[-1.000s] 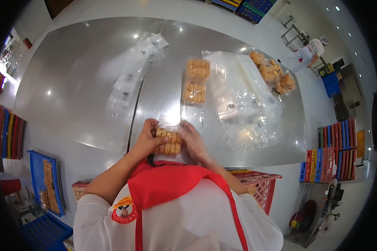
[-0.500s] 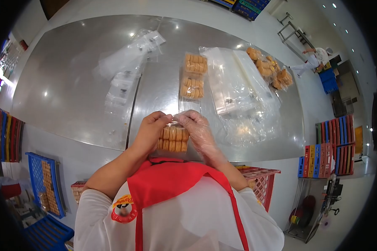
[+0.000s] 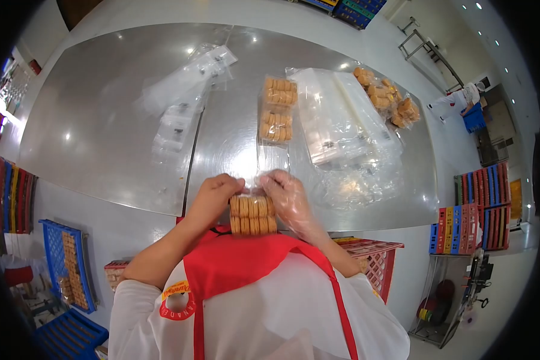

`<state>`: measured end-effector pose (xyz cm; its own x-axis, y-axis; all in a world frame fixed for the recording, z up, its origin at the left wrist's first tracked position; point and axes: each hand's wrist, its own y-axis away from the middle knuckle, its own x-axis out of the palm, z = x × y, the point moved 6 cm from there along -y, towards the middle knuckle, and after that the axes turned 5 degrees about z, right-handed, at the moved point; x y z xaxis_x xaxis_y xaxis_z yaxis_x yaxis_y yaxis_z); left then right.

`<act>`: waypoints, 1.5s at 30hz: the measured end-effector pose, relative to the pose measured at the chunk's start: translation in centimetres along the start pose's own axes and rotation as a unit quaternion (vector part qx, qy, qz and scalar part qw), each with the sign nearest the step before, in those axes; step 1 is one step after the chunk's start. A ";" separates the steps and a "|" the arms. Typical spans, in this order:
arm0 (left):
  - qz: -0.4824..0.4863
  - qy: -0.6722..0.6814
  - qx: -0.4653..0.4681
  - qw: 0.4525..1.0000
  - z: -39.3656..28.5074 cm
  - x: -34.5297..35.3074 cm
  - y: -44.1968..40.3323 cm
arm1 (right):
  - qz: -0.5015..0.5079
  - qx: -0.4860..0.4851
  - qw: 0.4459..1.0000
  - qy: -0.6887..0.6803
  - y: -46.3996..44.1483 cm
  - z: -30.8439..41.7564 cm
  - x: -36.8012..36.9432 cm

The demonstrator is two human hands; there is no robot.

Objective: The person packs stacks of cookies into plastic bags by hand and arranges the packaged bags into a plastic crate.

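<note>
A clear plastic bag of cookies (image 3: 253,215), stacked in two rows, hangs between my hands at the table's near edge, just above the red apron. My bare left hand (image 3: 218,195) pinches the bag's top at its left corner. On the other corner, my right hand (image 3: 285,195), in a clear plastic glove, has its fingers closed. Farther up the table, two filled cookie packs (image 3: 277,108) lie one behind the other. To their right is a pile of flat clear bags (image 3: 336,117).
Loose printed bags (image 3: 177,123) lie on the left of the steel table (image 3: 102,120). Bagged baked goods (image 3: 387,96) sit at the far right. A red crate (image 3: 375,255) stands by my right elbow, a blue crate (image 3: 54,246) at left. Another person (image 3: 465,99) is at far right.
My hands have come slightly lower and farther apart, stretching the bag's top. The cookie bag has dropped closer to the apron. The distant person has moved right and is bent toward a blue crate.
</note>
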<state>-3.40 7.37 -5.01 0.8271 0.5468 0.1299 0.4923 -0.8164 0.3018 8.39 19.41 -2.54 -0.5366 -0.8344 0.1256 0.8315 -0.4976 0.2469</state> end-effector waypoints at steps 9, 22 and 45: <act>-0.012 -0.174 -0.010 0.985 -3.0 1.1 2.3 | 0.018 -0.025 0.998 0.056 1.1 0.4 -0.1; 0.034 0.140 -0.015 0.989 -0.6 1.6 3.0 | 0.126 0.141 0.974 -0.122 2.8 1.9 1.4; 0.038 0.173 -0.064 0.982 0.4 1.4 3.5 | 0.083 0.098 0.983 -0.128 3.4 -0.3 0.4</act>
<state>-0.37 5.21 -4.15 0.7078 0.5342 0.4622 0.3770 -0.8390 0.3924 11.00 17.28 -1.98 -0.4344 -0.8013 0.4113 0.8807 -0.2823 0.3803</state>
